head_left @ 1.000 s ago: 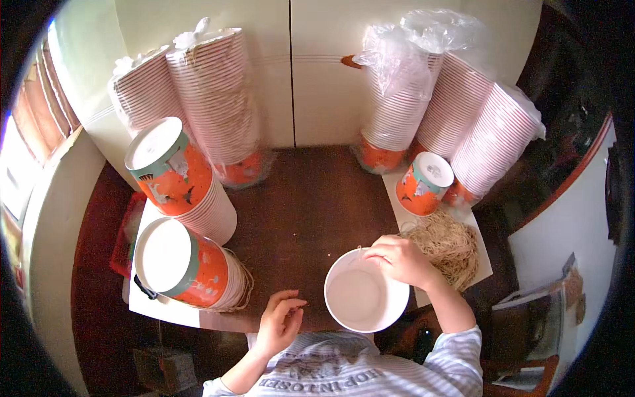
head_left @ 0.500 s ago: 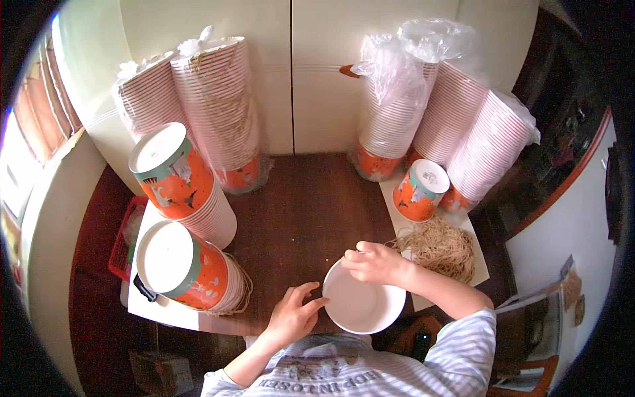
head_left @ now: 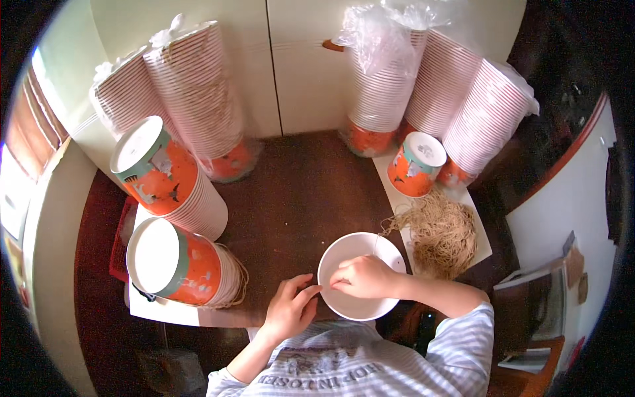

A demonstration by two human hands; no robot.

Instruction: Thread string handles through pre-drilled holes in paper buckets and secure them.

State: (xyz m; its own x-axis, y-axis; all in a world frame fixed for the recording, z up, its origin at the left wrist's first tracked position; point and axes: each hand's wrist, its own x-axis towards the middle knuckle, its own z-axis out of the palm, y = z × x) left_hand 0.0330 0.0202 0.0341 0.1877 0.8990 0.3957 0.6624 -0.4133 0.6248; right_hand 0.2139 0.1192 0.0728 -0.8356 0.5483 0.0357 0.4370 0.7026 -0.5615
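A white paper cup (head_left: 358, 247) stands mouth up on the dark brown table, close in front of me. My right hand (head_left: 365, 276) lies across its opening, fingertips pinched at the near left rim. My left hand (head_left: 291, 309) curls against the cup's left side, fingers touching the wall just beside the right fingertips. A loose heap of tan rubber bands (head_left: 442, 233) lies on a white sheet (head_left: 481, 246) right of the cup.
Two short stacks of orange cups (head_left: 173, 264) (head_left: 159, 173) lie tilted at the left. Tall bagged cup stacks (head_left: 198, 99) (head_left: 456, 99) lean on the cream cabinet behind. One orange cup (head_left: 415, 165) stands upside down by the bands.
My right hand slid from the cup's far rim to its near left rim. My left hand rose from my lap edge to the cup's left side.
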